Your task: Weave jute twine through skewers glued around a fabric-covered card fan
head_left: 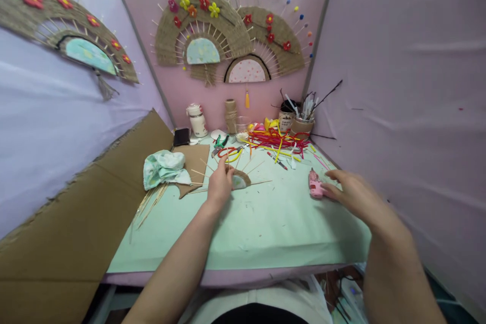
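My left hand (221, 183) is closed at the left side of a small half-round fan piece (240, 181) on the table. The piece has a brown rim, a pale green centre and thin wooden sticks spreading out from it; my fingers hide part of its left side. To the right, a pink glue gun (315, 185) rests on the table. My right hand (351, 190) is beside it, thumb and fingers apart, with the thumb close to the gun. Whether the thumb touches the gun I cannot tell.
Red and yellow pipe cleaners (279, 139) lie at the back, near pliers (221, 143) and scissors (231, 153). A patterned cloth (164, 168), loose sticks (154, 202) and cardboard (195, 157) are at left. Finished fans (205, 15) hang on the back wall. A jar (302, 125) holds glue sticks.
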Available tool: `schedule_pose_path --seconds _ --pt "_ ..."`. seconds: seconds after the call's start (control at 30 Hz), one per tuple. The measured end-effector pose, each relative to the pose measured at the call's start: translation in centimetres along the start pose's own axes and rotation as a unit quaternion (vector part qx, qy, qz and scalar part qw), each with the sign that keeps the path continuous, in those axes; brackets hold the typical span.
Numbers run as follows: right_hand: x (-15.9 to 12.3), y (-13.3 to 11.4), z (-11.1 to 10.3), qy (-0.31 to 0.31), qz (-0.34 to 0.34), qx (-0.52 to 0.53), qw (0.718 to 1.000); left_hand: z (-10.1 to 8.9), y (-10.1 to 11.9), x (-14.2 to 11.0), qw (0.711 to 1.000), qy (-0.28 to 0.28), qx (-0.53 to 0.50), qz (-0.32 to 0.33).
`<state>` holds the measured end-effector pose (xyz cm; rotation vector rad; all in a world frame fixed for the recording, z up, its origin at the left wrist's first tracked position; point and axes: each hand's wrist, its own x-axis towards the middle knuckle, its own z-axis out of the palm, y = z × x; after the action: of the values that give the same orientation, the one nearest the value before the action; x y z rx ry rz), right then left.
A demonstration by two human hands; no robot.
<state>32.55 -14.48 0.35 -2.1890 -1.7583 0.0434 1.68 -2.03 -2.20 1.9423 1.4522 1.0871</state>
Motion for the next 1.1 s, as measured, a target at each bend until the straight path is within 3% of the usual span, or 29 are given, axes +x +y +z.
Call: schedule_pose_path --seconds 0.17,0.3,0.57,0.73,0.9,1.03,1.1 --pt "0.1 4.1 2.0 -0.034 0.043 -0.067 0.996 -0.3 -0.3 0.2 0.998 -0.003 0.065 0.016" --pt "0.5 5.0 4.0 -0.058 0.005 -0.064 0.996 -0.3 -0.6 0.2 0.993 0.021 0.102 0.056" --pt "1.0 6.1 4.7 -0.069 0.037 -0.036 0.996 -0.4 -1.0 -0.1 0.985 0.025 0.138 0.096" --pt "1.1 5.6 4.8 -0.071 0.052 0.014 0.996 -0.4 -0.8 -0.3 0.985 0.037 0.147 0.085" --pt "1.0 4.5 4.4 -0.081 -0.003 0.049 0.996 -0.4 -0.5 -0.6 0.990 0.051 0.115 0.061" --pt "0.1 2.1 2.4 -0.029 -0.063 0.169 0.983 -0.3 -0.5 -0.8 0.991 0.044 0.118 0.047" --pt "-0.5 0.2 1.4 -0.048 -0.086 0.238 0.966 -0.4 -0.5 -0.9 0.991 0.044 0.116 0.042"
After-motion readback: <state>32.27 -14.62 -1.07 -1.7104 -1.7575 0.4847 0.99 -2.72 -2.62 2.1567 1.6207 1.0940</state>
